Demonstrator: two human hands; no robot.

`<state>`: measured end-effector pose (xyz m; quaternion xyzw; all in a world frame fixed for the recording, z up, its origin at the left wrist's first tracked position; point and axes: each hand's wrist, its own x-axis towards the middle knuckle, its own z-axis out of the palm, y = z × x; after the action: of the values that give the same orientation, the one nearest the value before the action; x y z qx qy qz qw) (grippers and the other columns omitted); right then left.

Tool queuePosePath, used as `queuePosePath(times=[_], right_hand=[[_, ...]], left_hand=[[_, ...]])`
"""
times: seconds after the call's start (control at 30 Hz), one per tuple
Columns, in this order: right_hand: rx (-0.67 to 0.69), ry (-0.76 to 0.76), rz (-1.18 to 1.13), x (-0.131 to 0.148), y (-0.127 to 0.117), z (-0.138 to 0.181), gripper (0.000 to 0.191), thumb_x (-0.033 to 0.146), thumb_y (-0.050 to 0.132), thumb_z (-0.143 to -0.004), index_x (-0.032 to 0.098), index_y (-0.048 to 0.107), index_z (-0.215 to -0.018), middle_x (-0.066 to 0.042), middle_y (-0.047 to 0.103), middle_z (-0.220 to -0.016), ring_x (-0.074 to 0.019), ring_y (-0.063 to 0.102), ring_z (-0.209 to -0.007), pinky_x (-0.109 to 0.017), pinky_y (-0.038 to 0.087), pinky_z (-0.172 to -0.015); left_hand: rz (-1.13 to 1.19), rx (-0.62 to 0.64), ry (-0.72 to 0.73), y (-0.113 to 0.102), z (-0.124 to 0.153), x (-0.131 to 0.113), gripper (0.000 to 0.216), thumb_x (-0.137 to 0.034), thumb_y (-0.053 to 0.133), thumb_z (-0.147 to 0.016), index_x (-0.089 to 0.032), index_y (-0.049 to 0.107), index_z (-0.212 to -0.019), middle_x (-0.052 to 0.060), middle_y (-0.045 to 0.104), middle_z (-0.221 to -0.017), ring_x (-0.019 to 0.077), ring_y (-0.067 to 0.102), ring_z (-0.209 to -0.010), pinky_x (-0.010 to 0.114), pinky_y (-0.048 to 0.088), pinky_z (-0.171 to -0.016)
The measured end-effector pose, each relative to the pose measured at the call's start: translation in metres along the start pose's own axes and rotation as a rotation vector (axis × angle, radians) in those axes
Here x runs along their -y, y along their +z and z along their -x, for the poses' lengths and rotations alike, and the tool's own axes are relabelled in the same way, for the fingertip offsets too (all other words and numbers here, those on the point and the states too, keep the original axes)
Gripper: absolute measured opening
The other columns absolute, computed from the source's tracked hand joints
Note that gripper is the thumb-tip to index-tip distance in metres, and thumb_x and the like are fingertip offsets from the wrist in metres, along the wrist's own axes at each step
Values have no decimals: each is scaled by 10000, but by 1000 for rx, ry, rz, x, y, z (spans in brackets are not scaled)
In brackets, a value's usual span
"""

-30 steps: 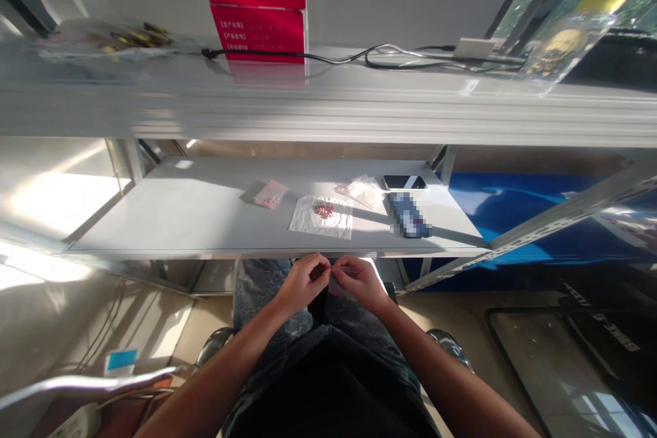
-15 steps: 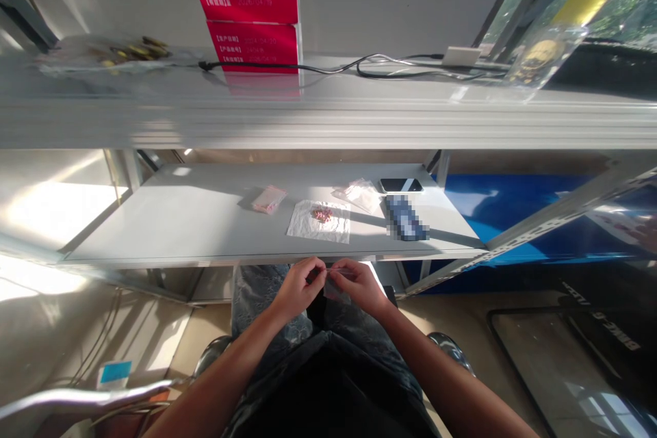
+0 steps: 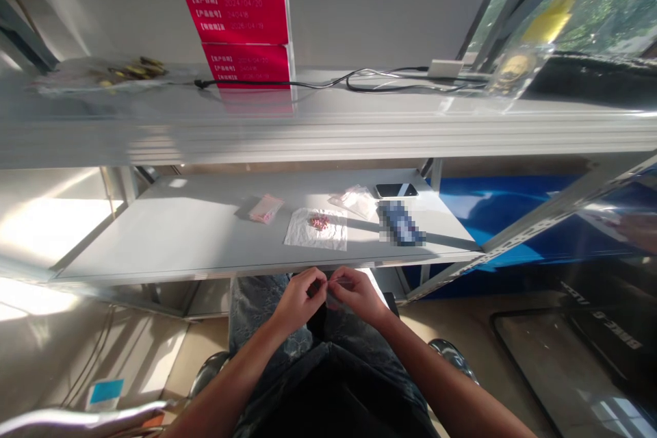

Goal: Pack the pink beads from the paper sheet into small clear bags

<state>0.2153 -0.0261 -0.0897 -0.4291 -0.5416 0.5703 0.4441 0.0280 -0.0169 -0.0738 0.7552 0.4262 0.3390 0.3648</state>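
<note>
My left hand (image 3: 298,298) and my right hand (image 3: 356,294) meet over my lap, just in front of the white shelf's (image 3: 169,246) front edge. Both pinch a small clear plastic bag (image 3: 333,291) between their fingertips; what is inside it I cannot make out. On the shelf beyond lies a white sheet (image 3: 315,229) with a little heap of pink beads (image 3: 319,221). A pink filled bag (image 3: 265,208) lies to its left and clear bags (image 3: 356,200) to its right.
A phone (image 3: 394,189) and a blurred dark card (image 3: 400,224) lie at the shelf's right end. The upper shelf (image 3: 328,123) carries red boxes (image 3: 236,14), a black cable (image 3: 287,84) and bagged items. A blue surface (image 3: 508,212) is to the right.
The view has tilted upward a little, so the shelf and my hands sit lower in the picture. My hands stay together pinching the small bag.
</note>
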Motion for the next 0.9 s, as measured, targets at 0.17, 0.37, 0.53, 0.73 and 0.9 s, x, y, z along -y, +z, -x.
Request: queuePosePath(times=[0.17,0.37,0.53,0.73,0.9], right_hand=[[-4,14,18,-2,0,1,358,519,752,-832,172,664,-824,-25,648,-716,-150,595,-640,-253,507,-565],[1,63,-31,6,1,1,418,576,769,-804,175,654,-828,-12,636,-715,-138,584,-620,-266,536,-567],[5,77,-44,4,-2,0,441,596,769,-798,175,646,-851,-3,625,-684,-144,595,-609,-279,546,-576],[13,50,3,-1,-4,0,395,558,746,-832,176,645,-842,3,612,-679,-136,582,-593,-254,515,-538],[10,60,-7,-2,-3,1,394,566,745,-828,185,642,-832,8,617,-682,-134,584,-589,-255,514,-540]], left_hand=[[-12,13,-4,-1,0,-1,141,-243,518,-952,-198,598,-844,20,644,-820,163,609,-761,238,432,-638],[9,-1,-23,-4,-1,-2,151,-266,534,-958,-197,604,-843,12,650,-803,158,610,-747,245,454,-680],[26,-9,-42,-5,-2,1,147,-279,542,-955,-196,606,-851,15,648,-804,161,612,-754,236,450,-653],[31,9,-28,-3,-1,0,139,-264,541,-946,-191,608,-849,14,637,-800,157,605,-741,236,448,-653],[18,7,-9,-1,-1,0,149,-269,535,-952,-192,610,-848,18,635,-805,159,603,-746,240,444,-654]])
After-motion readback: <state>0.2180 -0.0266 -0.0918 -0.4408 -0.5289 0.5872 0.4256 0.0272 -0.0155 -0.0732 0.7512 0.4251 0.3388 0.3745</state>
